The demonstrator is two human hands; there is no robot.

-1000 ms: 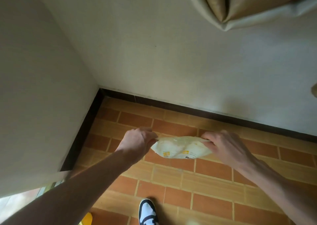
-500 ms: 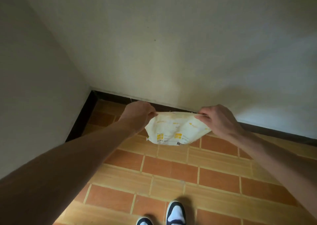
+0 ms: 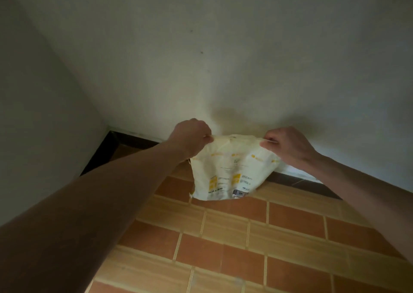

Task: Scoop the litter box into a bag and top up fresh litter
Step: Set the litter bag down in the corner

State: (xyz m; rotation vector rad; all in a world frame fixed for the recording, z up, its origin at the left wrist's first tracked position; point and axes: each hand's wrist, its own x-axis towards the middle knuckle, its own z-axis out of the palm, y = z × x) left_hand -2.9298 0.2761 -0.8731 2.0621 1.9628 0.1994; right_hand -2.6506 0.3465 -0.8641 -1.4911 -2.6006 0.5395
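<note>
Bag (image 3: 232, 169), cream plastic with yellow print, hangs in the air stretched between both hands in front of the pale wall (image 3: 223, 58); left hand (image 3: 190, 138) pinches its upper left corner, right hand (image 3: 288, 145) pinches the upper right corner; its lower edge dangles above the brown-and-tan tiled floor (image 3: 245, 236), near the dark skirting (image 3: 301, 181).

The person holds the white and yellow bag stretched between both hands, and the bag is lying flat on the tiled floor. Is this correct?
Not quite. The bag is not lying on the tiled floor: it hangs in the air, above the tiles and in front of the wall. The head view shows this. The rest is correct: the left hand and the right hand pinch its top corners and hold it stretched between them.
</note>
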